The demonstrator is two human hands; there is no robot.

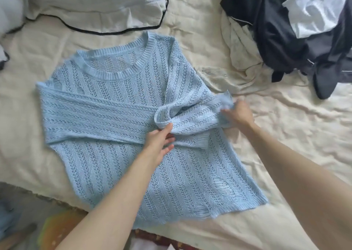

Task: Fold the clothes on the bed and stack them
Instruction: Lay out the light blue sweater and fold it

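A light blue open-knit sweater (106, 120) lies flat on the cream bedsheet (285, 128), neckline away from me. One sleeve is folded across the chest from the left. My left hand (160, 141) pinches a twisted loop of the other sleeve at the sweater's middle. At the sweater's right edge my right hand (238, 114) grips the bunched shoulder fabric.
A heap of unfolded clothes (285, 31), dark navy, white and cream, sits at the upper right. A white pillow with black piping (91, 4) lies at the top left. The bed's near edge runs along the bottom left, with floor and coloured items below.
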